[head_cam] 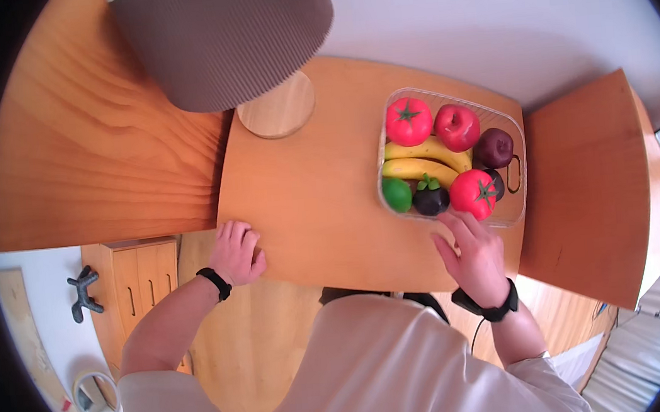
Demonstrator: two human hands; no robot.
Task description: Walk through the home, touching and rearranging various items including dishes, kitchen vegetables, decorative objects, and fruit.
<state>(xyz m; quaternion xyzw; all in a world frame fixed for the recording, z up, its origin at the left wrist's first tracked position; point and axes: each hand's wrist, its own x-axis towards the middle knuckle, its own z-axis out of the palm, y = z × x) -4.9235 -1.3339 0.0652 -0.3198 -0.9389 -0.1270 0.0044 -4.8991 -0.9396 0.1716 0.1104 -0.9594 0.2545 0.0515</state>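
Observation:
A clear plastic basket (523, 191) stands on the wooden desk (318, 207). In it lie a tomato (409, 121), a red apple (457, 127), bananas (420, 170), a dark purple round fruit (494, 148), a green lime-like fruit (397, 195), a black fruit with a green calyx (430, 199) and a second tomato (473, 194); another dark fruit is partly hidden behind that tomato. My right hand (473, 253) is at the basket's near wall, fingertips just below the second tomato; whether they touch it I cannot tell. My left hand (238, 254) rests on the desk's left front corner, holding nothing.
A pleated lampshade (230, 45) overhangs the back left, above a round wooden base (279, 108). A tall wooden panel (109, 136) borders the desk's left side, another (587, 186) its right. A drawer cabinet (138, 279) stands lower left. A wall (466, 21) rises behind.

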